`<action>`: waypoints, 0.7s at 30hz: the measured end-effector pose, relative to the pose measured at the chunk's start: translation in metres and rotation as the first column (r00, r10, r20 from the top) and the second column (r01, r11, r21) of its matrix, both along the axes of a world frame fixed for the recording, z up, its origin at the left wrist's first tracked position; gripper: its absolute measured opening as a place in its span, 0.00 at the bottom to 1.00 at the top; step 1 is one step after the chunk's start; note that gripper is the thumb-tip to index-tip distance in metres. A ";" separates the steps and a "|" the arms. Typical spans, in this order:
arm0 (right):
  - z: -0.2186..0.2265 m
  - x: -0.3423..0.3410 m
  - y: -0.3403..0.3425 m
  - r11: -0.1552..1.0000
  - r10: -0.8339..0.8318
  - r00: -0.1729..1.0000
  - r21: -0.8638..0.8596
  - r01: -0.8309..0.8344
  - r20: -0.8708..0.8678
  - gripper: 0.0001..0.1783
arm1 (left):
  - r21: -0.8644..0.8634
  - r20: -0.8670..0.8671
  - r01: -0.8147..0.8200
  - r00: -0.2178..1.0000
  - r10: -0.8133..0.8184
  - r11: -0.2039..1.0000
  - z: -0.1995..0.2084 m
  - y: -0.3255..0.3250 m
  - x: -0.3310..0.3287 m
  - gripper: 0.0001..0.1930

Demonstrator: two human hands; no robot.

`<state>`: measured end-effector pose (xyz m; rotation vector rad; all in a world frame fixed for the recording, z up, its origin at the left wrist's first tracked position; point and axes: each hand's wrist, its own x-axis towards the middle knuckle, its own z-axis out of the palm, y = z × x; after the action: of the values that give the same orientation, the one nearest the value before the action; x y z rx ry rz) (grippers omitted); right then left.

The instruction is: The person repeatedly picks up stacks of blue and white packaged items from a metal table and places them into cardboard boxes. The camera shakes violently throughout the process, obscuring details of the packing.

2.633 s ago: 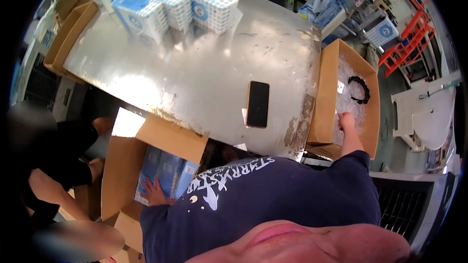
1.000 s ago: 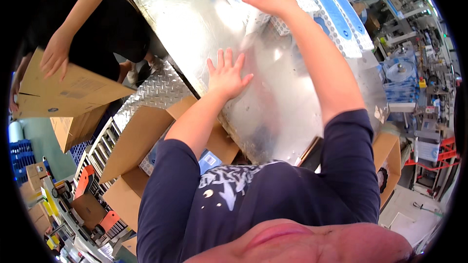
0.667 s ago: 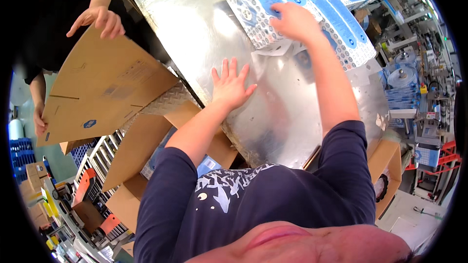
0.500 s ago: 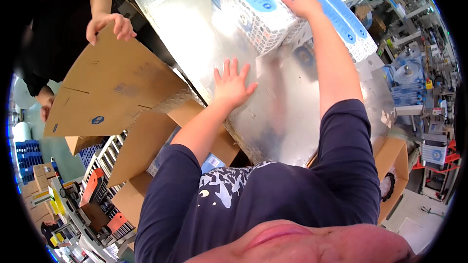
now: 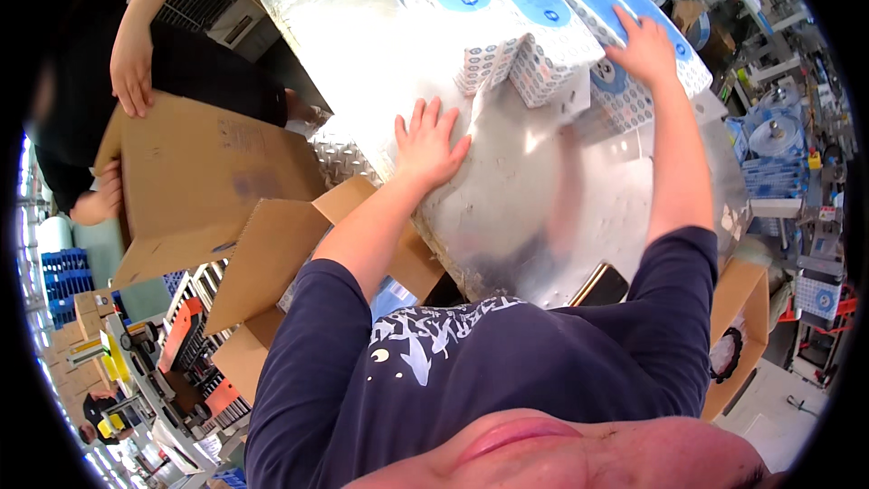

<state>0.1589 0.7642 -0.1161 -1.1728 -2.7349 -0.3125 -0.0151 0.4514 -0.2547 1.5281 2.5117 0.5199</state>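
My left hand (image 5: 427, 149) lies with fingers spread on the shiny metal tabletop (image 5: 489, 217), just left of the packages. Over on the right, my right hand (image 5: 647, 52) rests on top of a blue-and-white patterned package (image 5: 625, 95), fingers apart and reaching over its blue top. Beside it to the left stand more packages of the same kind, among them a blue-and-white package (image 5: 493, 14), arranged in a row that runs toward the far edge. Both hands appear to touch surfaces without gripping anything.
At left, a co-worker's hands hold a partly folded brown carton (image 5: 213, 163). An open cardboard box (image 5: 272, 254) with packages inside stands below the table's left edge. A dark phone-like object (image 5: 602, 285) lies near my body. Another carton (image 5: 747, 308) stands at right.
My right hand has moved right and nearer, from the left packages to a package on the right. The packages have shifted and separated slightly. The co-worker's flat cardboard has been turned and partly folded.
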 end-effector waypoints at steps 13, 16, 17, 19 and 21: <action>0.005 -0.049 -0.082 0.928 -0.053 0.998 -0.369 0.040 -0.026 0.43 | 0.294 0.954 -0.646 0.151 -0.260 0.705 0.053 0.039 -0.047 0.36; 0.009 -0.004 -0.126 0.931 0.054 0.995 -0.357 -0.079 -0.079 0.42 | 0.275 0.925 -0.466 0.367 -0.099 0.841 0.051 0.018 -0.046 0.35; 0.018 0.022 -0.149 0.904 0.129 0.991 -0.407 -0.133 -0.035 0.41 | 0.218 0.914 -0.443 0.406 -0.022 0.870 0.054 -0.010 -0.035 0.35; 0.019 0.090 -0.178 0.816 0.246 0.961 -0.509 -0.274 -0.122 0.41 | 0.000 0.930 -0.394 0.337 0.145 0.919 0.071 -0.061 -0.012 0.31; 0.005 0.136 -0.174 0.514 0.070 0.931 -0.787 -0.341 -0.358 0.42 | -0.173 0.912 -0.342 0.298 0.281 0.924 0.085 -0.088 -0.004 0.33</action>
<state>0.2950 0.5902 -0.1108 -0.8589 -2.6963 1.2745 -0.0195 0.3637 -0.1695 0.3740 1.7670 1.1275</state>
